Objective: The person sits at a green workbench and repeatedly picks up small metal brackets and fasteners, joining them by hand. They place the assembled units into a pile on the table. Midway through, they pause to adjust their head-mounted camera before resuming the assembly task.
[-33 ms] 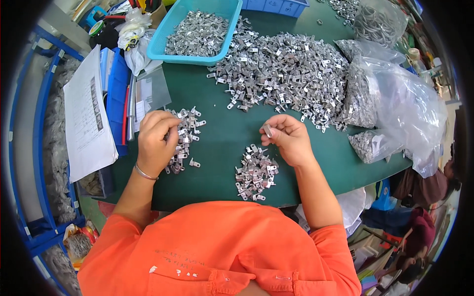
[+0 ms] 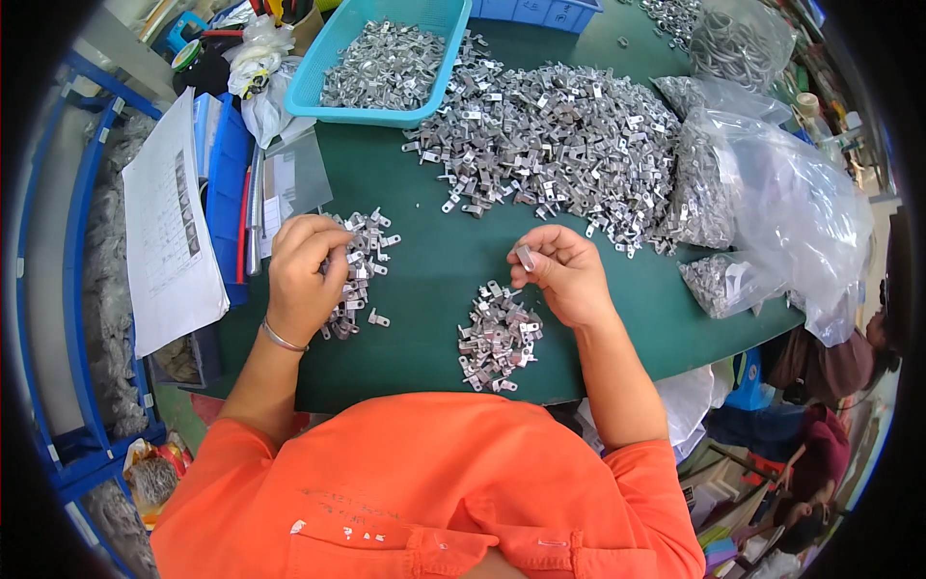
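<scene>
My right hand (image 2: 571, 278) pinches a small bent metal bracket (image 2: 525, 257) between thumb and fingers, held above the green table (image 2: 420, 251). Just below and left of it lies a small pile of similar brackets (image 2: 497, 338). My left hand (image 2: 303, 270), with a bangle at the wrist, is at the near-left pile of metal brackets (image 2: 367, 261). Its fingers are bent and closed together; whatever is between the fingertips is hidden. Beyond both hands spreads a large heap of loose brackets (image 2: 559, 135).
A turquoise basket (image 2: 371, 118) of small metal parts stands at the back left, a blue bin (image 2: 540, 13) behind. Clear plastic bags (image 2: 772, 183) with metal parts lie on the right. Papers (image 2: 174, 232) lean on a blue tray (image 2: 227, 203) at left. Other people (image 2: 820, 444) are at far right.
</scene>
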### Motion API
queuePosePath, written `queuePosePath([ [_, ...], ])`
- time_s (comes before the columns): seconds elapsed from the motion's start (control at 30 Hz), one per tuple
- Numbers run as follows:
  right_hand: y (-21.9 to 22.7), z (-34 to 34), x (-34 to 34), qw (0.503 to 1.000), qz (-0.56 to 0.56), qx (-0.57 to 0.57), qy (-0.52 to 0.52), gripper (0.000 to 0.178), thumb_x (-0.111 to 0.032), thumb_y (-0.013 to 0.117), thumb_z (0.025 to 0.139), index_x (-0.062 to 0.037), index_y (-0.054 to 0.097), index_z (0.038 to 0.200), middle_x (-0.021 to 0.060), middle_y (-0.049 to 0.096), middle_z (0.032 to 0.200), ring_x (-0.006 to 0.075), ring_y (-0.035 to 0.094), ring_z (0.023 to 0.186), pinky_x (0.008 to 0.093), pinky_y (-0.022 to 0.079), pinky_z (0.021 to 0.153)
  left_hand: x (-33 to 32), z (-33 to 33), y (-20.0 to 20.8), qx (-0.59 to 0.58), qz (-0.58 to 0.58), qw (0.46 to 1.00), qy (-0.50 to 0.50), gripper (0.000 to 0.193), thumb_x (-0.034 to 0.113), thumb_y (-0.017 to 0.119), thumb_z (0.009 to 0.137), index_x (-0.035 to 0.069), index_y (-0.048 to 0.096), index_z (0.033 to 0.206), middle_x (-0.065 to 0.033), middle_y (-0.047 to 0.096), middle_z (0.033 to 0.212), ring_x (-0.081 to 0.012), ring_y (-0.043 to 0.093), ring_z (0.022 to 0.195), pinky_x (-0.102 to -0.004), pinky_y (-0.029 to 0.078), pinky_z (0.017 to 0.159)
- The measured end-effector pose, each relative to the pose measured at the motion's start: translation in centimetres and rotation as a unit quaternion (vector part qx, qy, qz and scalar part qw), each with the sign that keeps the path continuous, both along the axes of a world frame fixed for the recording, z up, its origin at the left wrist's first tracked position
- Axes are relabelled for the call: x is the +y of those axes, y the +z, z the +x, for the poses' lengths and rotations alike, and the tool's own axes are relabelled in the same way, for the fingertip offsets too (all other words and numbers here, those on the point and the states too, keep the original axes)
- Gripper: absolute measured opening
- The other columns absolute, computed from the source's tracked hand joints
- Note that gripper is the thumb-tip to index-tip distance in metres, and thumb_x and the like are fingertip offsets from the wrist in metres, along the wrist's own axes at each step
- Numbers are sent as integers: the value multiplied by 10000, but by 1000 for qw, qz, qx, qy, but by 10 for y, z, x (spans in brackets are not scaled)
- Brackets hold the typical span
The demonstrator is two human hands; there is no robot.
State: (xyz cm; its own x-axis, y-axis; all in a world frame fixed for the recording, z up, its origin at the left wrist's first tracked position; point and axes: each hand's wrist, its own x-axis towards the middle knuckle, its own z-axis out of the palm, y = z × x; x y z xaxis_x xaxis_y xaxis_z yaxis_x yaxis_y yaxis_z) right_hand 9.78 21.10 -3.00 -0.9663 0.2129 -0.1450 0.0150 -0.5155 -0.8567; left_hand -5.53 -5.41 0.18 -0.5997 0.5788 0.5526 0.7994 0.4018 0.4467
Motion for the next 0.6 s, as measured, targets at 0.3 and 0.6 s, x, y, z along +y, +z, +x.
queuePosePath([
  [0.3,-5,25,4,993,-114,40,15,123,-11,607,894,15,585,1012,171,663,982,196,672,782,309,573,695,11,3,1,9,-11,1000,-11,132,-93,612,689,7,640,772,-107,628,854,-300,589,826,-370,465,757],
  [0.6,33,21,-27,810,550,188,-72,153,51,700,762,-22,593,843,143,667,976,230,675,796,307,552,666,31,45,14,-356,99,918,-142,242,-38,688,797,-7,631,1030,-92,643,970,-157,634,855,-266,505,763],
])
